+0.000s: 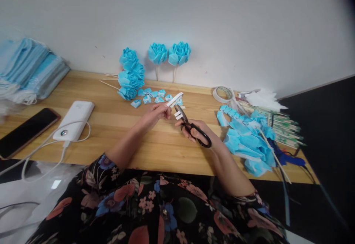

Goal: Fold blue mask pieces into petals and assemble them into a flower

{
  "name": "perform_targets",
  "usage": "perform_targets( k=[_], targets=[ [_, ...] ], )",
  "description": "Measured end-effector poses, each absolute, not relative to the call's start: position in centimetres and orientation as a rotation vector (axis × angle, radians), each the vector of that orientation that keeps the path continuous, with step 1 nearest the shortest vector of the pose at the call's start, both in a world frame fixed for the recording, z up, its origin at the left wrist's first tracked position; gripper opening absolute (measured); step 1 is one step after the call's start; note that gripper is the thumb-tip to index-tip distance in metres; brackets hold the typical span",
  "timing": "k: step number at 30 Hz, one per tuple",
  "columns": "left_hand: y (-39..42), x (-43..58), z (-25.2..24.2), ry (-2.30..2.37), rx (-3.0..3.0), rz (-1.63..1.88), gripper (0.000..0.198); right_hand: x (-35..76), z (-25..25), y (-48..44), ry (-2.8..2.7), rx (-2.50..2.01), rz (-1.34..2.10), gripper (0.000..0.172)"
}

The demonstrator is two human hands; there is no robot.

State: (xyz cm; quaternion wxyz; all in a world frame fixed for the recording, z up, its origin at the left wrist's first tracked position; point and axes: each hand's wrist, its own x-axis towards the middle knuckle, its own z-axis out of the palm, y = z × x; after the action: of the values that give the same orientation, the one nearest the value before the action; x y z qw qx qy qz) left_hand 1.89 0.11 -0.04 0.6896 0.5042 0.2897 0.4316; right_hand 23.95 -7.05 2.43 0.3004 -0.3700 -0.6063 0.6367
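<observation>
My left hand (156, 114) pinches a short white strip (174, 99), holding it up over the wooden table (116, 140). My right hand (198, 131) grips black scissors (191, 125), whose blades point up at the strip. Two small white cut pieces (178, 115) cling to the blades. Just beyond my hands lie several small folded blue petals (151, 96).
Blue fabric flowers on sticks (131, 74) lean on the wall, two more (169, 53) upright. A tape roll (222, 93) and blue scraps (248, 140) with a stick lie right. A white power bank (74, 120), phone (26, 131) and stacked masks (30, 70) are left.
</observation>
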Motion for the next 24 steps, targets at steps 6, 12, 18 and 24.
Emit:
perform_targets(
  k=[6,12,18,24],
  targets=[
    [0.04,1.89,-0.14,0.617,1.111,0.935,0.050,23.70,2.45,-6.97,-1.618,-0.972,1.743,0.077],
    [0.02,1.82,-0.28,0.584,1.148,0.914,0.054,23.93,2.08,-6.91,-1.625,-0.912,1.717,0.074],
    [-0.19,1.78,-0.13,0.610,1.130,0.872,0.052,23.83,1.99,-6.88,-1.601,-0.914,1.697,0.069],
    [-0.11,1.69,-0.40,0.637,1.235,0.833,0.052,23.73,1.93,-6.95,-1.577,-0.924,1.720,0.069]
  ],
)
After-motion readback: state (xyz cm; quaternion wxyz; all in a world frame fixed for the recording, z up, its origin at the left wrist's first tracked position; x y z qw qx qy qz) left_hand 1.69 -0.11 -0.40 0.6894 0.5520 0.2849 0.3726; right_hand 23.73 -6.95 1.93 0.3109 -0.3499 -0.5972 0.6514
